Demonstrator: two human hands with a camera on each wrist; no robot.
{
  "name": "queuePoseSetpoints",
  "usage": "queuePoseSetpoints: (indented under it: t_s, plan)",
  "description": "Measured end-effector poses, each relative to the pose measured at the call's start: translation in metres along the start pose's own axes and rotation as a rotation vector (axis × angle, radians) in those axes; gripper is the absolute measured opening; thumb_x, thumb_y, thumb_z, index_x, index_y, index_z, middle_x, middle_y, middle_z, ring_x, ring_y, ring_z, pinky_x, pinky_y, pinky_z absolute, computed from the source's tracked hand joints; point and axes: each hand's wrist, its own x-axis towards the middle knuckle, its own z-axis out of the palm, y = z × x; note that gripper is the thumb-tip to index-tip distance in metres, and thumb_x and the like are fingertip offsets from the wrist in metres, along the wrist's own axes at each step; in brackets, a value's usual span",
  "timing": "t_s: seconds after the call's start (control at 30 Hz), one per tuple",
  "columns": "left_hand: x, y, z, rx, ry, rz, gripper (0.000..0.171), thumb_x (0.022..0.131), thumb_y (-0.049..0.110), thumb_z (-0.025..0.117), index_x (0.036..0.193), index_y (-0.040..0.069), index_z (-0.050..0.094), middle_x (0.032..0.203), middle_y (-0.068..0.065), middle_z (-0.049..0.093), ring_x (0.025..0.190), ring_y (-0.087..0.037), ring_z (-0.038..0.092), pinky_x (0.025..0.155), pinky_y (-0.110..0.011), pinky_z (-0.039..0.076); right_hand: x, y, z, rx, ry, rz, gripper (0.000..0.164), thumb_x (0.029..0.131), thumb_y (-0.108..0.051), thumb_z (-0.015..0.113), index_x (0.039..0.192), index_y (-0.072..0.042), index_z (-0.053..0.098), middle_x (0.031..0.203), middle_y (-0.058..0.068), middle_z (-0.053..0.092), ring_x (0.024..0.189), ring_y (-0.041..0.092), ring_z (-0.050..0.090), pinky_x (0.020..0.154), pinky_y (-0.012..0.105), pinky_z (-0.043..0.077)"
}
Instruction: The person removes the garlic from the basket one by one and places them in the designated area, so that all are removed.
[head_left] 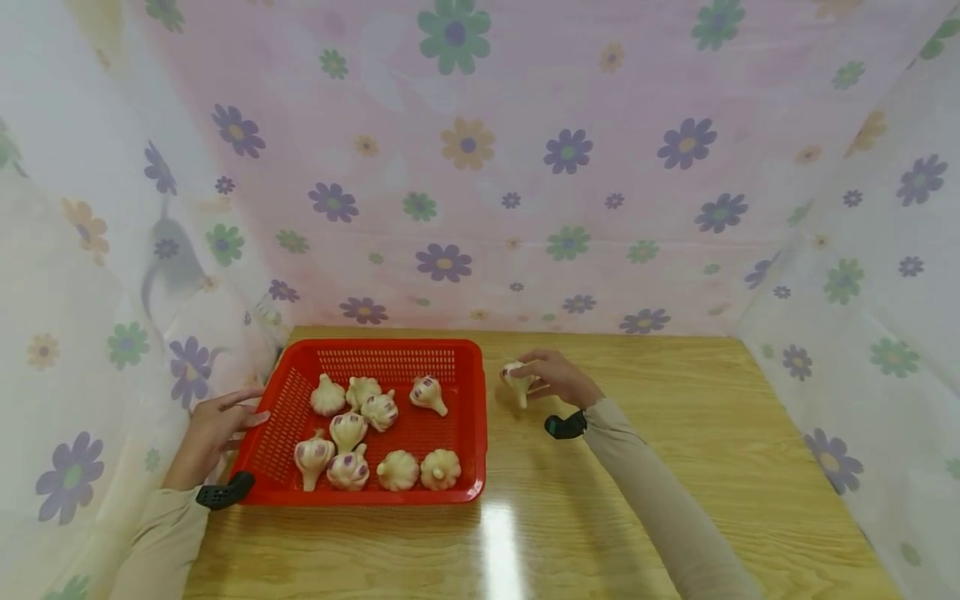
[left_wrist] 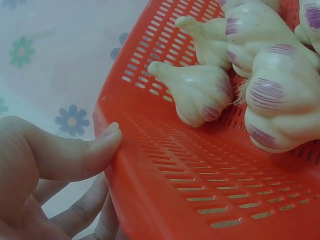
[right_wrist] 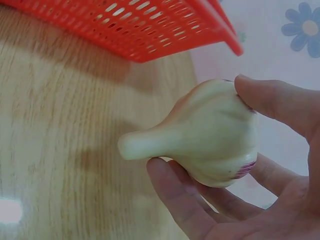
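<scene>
A red plastic basket [head_left: 360, 497] with slotted walls sits at the left of the wooden table. My left hand [head_left: 210, 437] grips its left side, the thumb over the rim [left_wrist: 120, 175] and the other fingers on the outside. Between the thumb and fingers of my right hand [head_left: 561, 380] is a garlic bulb [right_wrist: 215, 132], held just right of the basket with its stem pointing down in the head view. Several more garlic bulbs [head_left: 349, 432], whitish with purple streaks, lie in the basket, mostly toward its left and front.
The wooden table [head_left: 675, 433] extends to the right of the basket. Flower-printed cloth [head_left: 517, 167] hangs behind the table and along both sides. Black wrist devices [head_left: 564, 427] are worn on both arms.
</scene>
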Motion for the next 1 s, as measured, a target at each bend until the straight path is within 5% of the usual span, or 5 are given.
queuePoseSetpoints:
  t_s: [0.1, 0.37, 0.7, 1.0]
  plan:
    - [0.0, -0.001, 0.0, -0.003, 0.008, 0.0, 0.065, 0.089, 0.021, 0.066, 0.14, -0.008, 0.038, 0.087, 0.004, 0.068, 0.071, -0.013, 0.066, 0.065, -0.035, 0.057, 0.003, 0.004, 0.002, -0.014, -0.001, -0.001, 0.054, 0.085, -0.024, 0.071, 0.129, -0.001, 0.049, 0.11, 0.017, 0.059, 0.09, 0.051, 0.052, 0.092, 0.055, 0.045]
    - [0.002, -0.002, 0.0, 0.001, 0.013, -0.015, 0.066, 0.089, 0.022, 0.066, 0.141, -0.006, 0.037, 0.089, 0.005, 0.066, 0.071, -0.011, 0.065, 0.067, -0.032, 0.056, 0.013, 0.016, 0.005, -0.038, 0.061, 0.007, 0.054, 0.085, -0.026, 0.069, 0.128, 0.001, 0.05, 0.119, 0.017, 0.057, 0.089, 0.036, 0.064, 0.088, 0.052, 0.048]
    - [0.003, -0.002, 0.003, 0.047, 0.022, -0.03, 0.062, 0.09, 0.022, 0.064, 0.141, -0.003, 0.039, 0.123, -0.024, 0.054, 0.073, -0.01, 0.062, 0.067, -0.032, 0.056, 0.019, 0.031, 0.006, -0.036, 0.107, 0.021, 0.055, 0.087, -0.023, 0.067, 0.129, 0.006, 0.047, 0.117, 0.022, 0.056, 0.089, 0.036, 0.064, 0.084, 0.048, 0.051]
    - [0.002, -0.002, 0.003, 0.055, 0.025, -0.043, 0.061, 0.091, 0.021, 0.062, 0.142, -0.002, 0.038, 0.129, -0.03, 0.047, 0.073, -0.01, 0.061, 0.067, -0.031, 0.055, 0.015, 0.033, 0.008, -0.015, 0.129, -0.007, 0.058, 0.089, -0.02, 0.065, 0.133, 0.01, 0.042, 0.121, 0.028, 0.053, 0.093, 0.041, 0.063, 0.086, 0.05, 0.05]
